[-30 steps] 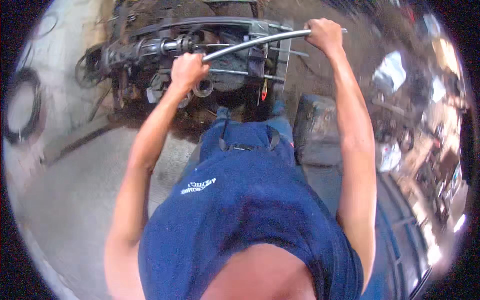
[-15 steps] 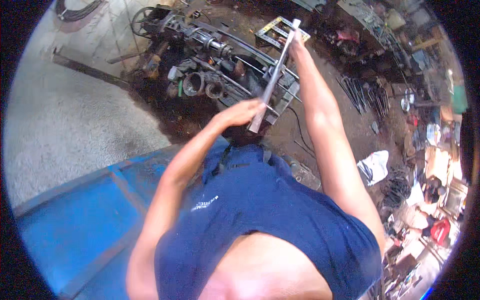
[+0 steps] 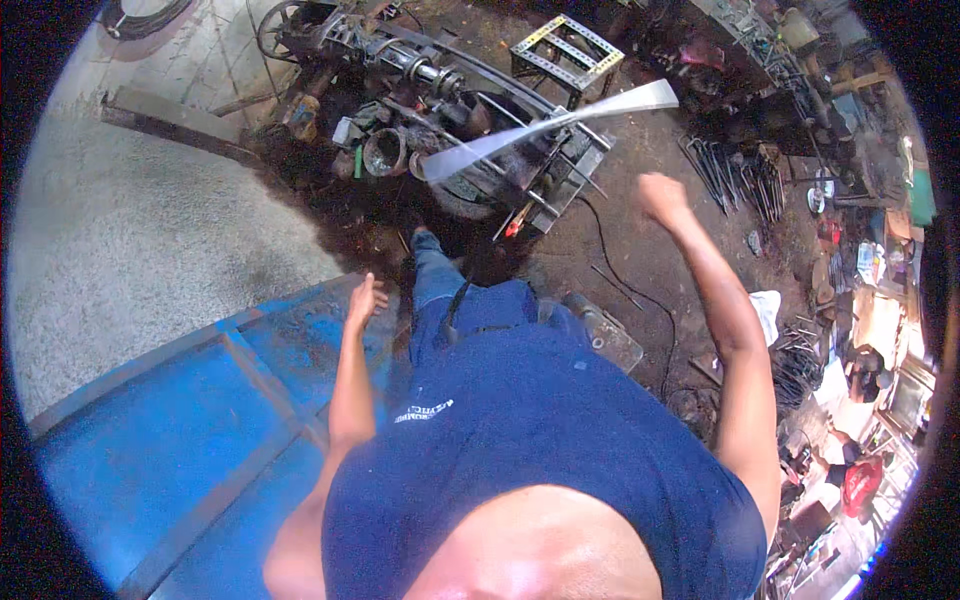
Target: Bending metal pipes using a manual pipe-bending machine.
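A long, flat metal bar (image 3: pixel 560 122) with a twist near its middle crosses over the greasy machine (image 3: pixel 480 130). Neither of my hands touches it, and I cannot tell whether it rests on the machine or is in the air. My left hand (image 3: pixel 368 300) is empty, fingers loosely bent and apart, above the edge of a blue metal panel (image 3: pixel 170 430). To the right of the machine, my right hand (image 3: pixel 662 198) is closed like a fist over the dark floor, with nothing showing in it.
A perforated metal frame stand (image 3: pixel 568 55) is beyond the machine. Several thin metal rods (image 3: pixel 735 180) lie on the floor at right, near a cluttered bench. A black cable (image 3: pixel 665 330) runs along the floor. A steel beam (image 3: pixel 175 125) lies at left.
Both hands have let go of the twisted bar, which has turned to lie across the machine. My left hand has drawn back left and nearer; my right hand has come nearer and right.
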Motion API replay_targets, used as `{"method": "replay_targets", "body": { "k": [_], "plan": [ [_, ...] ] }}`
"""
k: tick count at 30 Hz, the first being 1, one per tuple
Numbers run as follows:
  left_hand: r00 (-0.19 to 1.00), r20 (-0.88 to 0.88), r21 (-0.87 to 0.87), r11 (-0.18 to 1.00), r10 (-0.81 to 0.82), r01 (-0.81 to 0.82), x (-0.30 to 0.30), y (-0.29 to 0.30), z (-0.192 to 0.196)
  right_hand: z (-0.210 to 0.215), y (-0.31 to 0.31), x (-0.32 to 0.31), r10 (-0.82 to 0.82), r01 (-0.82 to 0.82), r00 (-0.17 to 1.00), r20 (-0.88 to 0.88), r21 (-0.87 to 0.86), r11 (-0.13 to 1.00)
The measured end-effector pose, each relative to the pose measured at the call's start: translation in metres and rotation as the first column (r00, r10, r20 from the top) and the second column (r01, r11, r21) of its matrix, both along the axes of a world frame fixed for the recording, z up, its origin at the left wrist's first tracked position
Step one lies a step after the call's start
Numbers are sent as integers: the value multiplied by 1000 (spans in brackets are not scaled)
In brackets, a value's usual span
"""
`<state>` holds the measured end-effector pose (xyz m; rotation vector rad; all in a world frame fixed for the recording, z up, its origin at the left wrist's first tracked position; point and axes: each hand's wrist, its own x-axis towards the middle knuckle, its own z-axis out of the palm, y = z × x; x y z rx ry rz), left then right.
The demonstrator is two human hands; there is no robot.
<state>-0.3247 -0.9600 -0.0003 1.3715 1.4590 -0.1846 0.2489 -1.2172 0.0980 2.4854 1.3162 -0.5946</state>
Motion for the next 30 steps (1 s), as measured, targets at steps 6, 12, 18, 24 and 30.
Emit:
{"method": "replay_targets", "body": {
  "k": [6,12,18,24,30],
  "plan": [
    [979,93,-62,983,179,-174,7,-9,-26,26,-40,35,-466,470,881,-81,258,844],
    [968,208,8,989,142,-147,40,2,-16,46,-8,6,-413,375,904,-110,665,646],
    [969,218,-6,993,117,-119,43,12,-8,62,36,-38,-345,340,927,-151,730,593],
    [985,165,-34,998,53,-48,40,49,-27,66,73,-98,-375,570,821,-430,651,502],
    [989,145,-33,999,-17,22,73,97,-35,43,94,-143,-457,574,816,-353,405,712]
  ]
}}
